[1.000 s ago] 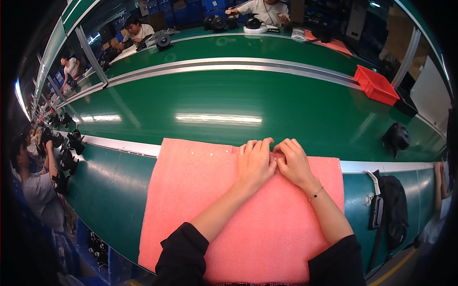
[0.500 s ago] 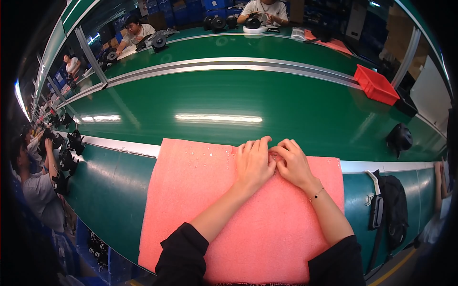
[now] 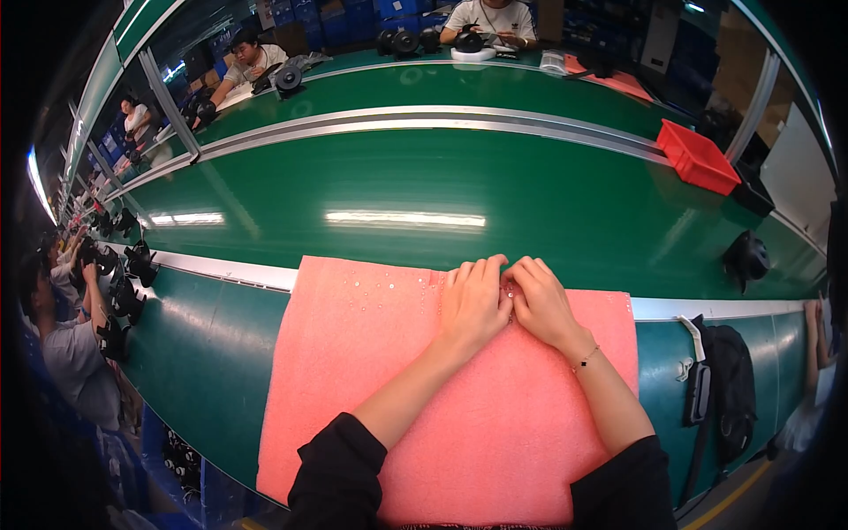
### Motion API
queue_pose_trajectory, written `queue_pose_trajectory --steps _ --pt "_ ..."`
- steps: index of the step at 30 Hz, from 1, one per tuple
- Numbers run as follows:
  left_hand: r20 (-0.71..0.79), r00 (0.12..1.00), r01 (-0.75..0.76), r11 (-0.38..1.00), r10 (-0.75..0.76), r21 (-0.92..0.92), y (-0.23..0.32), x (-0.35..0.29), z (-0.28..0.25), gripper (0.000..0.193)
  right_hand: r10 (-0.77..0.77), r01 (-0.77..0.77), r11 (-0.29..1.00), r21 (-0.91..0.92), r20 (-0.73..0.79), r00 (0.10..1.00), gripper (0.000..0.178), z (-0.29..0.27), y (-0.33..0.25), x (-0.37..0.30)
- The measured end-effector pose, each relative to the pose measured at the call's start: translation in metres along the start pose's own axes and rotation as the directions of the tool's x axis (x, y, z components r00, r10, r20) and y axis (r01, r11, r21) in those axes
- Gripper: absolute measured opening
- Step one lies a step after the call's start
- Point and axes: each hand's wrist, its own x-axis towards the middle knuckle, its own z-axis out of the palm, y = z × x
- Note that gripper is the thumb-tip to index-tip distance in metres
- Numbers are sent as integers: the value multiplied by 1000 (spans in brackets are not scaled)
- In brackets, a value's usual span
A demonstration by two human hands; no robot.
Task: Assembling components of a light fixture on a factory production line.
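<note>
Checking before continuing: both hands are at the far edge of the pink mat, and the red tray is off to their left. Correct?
No: the red tray is off to their right, not left, as the head view shows. The left hand and right hand are at the far edge of the pink mat.

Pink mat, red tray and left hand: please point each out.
Pink mat (image 3: 481,415), head view: bare surface near its middle.
Red tray (image 3: 707,180), head view: near outer wall.
Left hand (image 3: 474,299), head view: back of the hand.

This is a factory: people line a green conveyor (blue bins behind).
</note>
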Motion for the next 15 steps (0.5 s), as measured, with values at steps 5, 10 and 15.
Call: queue_pose_trajectory --steps 5,10,15 --pt "-4 1000 -27 1000 27 -6 -1 0 2 42 23 -23 999 -32 7 1000 16 3 3 0" --pt "-62 997 -53 998 52 -21 -2 0 4 42 38 -37 998 -52 13 999 16 4 3 0" --pt "-34 999 -35 999 34 -32 -1 0 2 42 25 -26 998 -61 -19 1000 16 4 2 -3"
